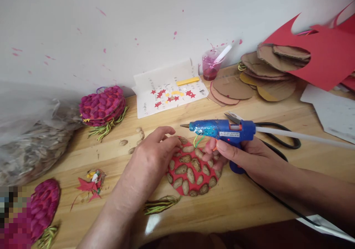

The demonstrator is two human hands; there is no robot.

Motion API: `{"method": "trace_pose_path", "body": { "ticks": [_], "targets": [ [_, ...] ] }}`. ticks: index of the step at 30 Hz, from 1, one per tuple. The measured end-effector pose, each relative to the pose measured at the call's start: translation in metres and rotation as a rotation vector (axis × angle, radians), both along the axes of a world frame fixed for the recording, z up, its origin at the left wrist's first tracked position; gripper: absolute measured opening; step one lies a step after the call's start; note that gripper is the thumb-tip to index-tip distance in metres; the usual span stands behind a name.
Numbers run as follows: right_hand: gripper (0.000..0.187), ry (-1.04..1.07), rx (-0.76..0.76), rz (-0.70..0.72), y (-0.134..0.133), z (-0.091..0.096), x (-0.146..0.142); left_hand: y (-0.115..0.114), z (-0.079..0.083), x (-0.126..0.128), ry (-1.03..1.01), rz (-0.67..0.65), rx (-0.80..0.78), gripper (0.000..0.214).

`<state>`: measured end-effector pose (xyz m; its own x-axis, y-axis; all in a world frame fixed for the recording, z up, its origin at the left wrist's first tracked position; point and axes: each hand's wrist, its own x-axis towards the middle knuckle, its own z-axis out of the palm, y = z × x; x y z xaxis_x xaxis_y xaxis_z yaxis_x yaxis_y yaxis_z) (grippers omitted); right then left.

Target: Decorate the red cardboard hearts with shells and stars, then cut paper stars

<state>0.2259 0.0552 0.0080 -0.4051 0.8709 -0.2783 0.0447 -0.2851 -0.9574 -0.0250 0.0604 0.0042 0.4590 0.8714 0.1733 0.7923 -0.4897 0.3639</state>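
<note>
My right hand (235, 152) grips a blue hot glue gun (210, 127), its metal nozzle pointing left above a round red disc (194, 182). Unpainted peanuts (190, 175) cover the disc in spaced rows. My left hand (155, 151) curves over the disc's upper left edge, fingers bent and apart, the fingertips close to the peanuts there. No object shows in that hand, though its palm is hidden. The right fingers cover part of the disc's right side. A green and yellow yarn tassel (161, 204) lies below the disc, and a green thread loop shows at its top.
Loose peanuts (123, 142) lie left of my left hand. Pink peanut-covered discs (102, 104) and a plastic bag (24, 141) stand left. Behind are paper with stars (146, 104), a paint cup (210, 69) and cardboard discs (235, 88). Scissors (277, 127) and the gun's black cord lie right.
</note>
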Motion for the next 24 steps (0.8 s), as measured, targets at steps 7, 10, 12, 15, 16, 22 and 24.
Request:
{"method": "trace_pose_path", "body": {
  "ticks": [7, 10, 12, 15, 16, 22, 24],
  "targets": [
    [0.024, 0.01, -0.004, 0.01, 0.0004, -0.0009, 0.0011, -0.0008, -0.0044, -0.0022, -0.019, 0.014, -0.016, 0.02],
    [0.024, 0.017, -0.015, 0.011, 0.0005, -0.0018, 0.0017, -0.0005, -0.0047, -0.0015, -0.038, 0.03, -0.03, 0.022],
    [0.023, 0.023, -0.026, 0.012, 0.0004, -0.002, 0.002, 0.0, -0.005, -0.0005, -0.042, 0.035, -0.032, 0.023],
    [0.023, 0.024, -0.039, 0.008, 0.0, -0.0014, 0.0018, 0.0005, -0.0053, 0.0006, -0.029, 0.03, -0.019, 0.022],
    [0.023, 0.021, -0.041, 0.006, -0.0001, -0.001, 0.0016, 0.0004, -0.0053, 0.0008, -0.018, 0.026, -0.012, 0.021],
    [0.025, 0.02, -0.015, 0.016, 0.0009, -0.0004, 0.0014, -0.0018, -0.0042, 0.0011, 0.028, 0.027, 0.038, 0.02],
    [0.024, 0.033, -0.011, 0.022, 0.001, -0.001, 0.0016, -0.0028, -0.0042, 0.0022, 0.031, 0.032, 0.041, 0.021]
  ]
}}
